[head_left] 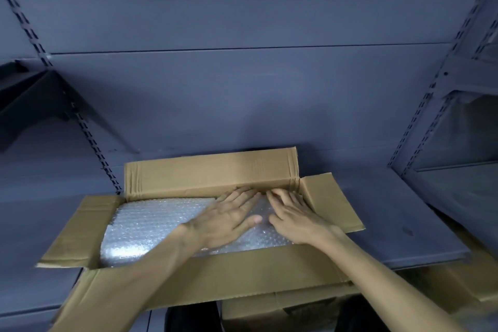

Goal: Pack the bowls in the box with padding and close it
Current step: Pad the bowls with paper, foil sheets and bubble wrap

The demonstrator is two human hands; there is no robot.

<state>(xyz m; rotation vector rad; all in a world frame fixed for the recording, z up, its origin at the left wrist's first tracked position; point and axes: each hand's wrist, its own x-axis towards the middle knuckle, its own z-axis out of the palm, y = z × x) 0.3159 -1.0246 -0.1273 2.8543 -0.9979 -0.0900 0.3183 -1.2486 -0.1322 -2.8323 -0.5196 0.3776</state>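
Pressing bubble wrap [151,224] flat | left hand [226,218], right hand [293,218]: fingers straight | box [215,280] lengthwise left-right, flaps out

A stockroom or shop — grey slotted metal shelving [420,127], cardboard cartons [283,310] stacked below.

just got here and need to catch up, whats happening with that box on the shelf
A person is packing an open cardboard box that sits on a grey shelf. All four flaps are still folded out. A sheet of bubble wrap covers the inside, so no bowls can be seen. Both hands lie flat on the wrap toward the right end of the box, the left hand beside the right hand, fingers straight, pressing the padding down. The box is not yet closed.
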